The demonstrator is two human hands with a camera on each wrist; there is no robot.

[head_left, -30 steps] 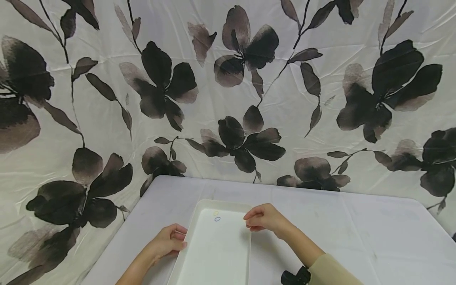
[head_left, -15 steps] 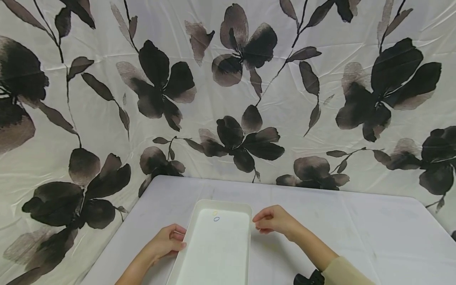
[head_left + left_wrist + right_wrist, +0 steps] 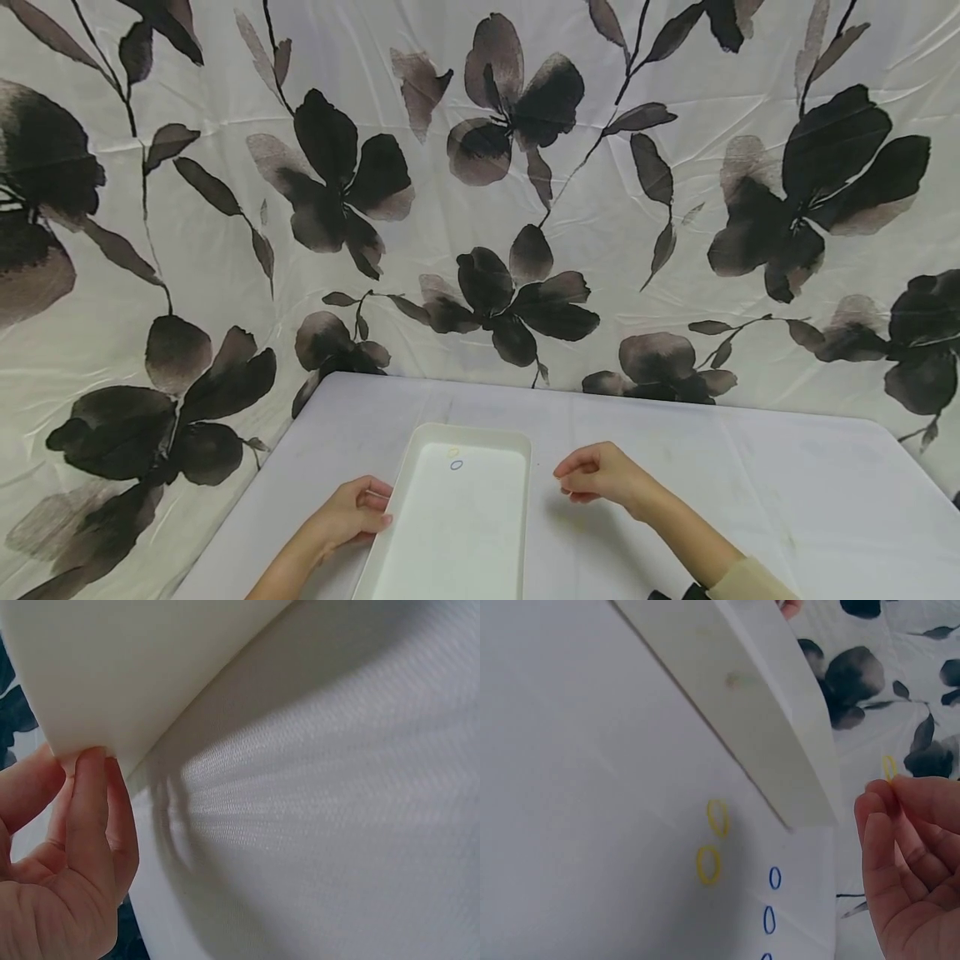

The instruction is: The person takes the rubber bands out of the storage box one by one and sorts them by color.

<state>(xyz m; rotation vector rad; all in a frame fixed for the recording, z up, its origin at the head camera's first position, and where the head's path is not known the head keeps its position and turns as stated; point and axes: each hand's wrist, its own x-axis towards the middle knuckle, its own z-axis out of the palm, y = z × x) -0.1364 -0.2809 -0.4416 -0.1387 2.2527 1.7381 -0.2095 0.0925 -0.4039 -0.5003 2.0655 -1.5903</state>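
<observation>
The white tray (image 3: 525, 517) lies on the table, and a faint yellow ring (image 3: 453, 452) and a thin blue ring (image 3: 452, 467) sit near its far end. At the tray's left edge, my left hand (image 3: 347, 518) pinches the wall between thumb and fingers, as the left wrist view (image 3: 82, 825) also has it. To the right of the tray and apart from it, my right hand (image 3: 606, 475) is above the table. The right wrist view shows its thumb and fingertips pinching a small yellow ring (image 3: 885, 766); the head view is too coarse to show this ring.
In the right wrist view, two yellow rings (image 3: 698, 865) and several blue rings (image 3: 770, 878) lie on the white-covered table (image 3: 750, 483) beside the tray wall. A floral cloth (image 3: 660, 250) hangs behind the table. A black object (image 3: 693, 592) shows by the right sleeve.
My right hand has moved away from the tray's right edge, rightward and slightly nearer to me. The left hand and the tray stay in place.
</observation>
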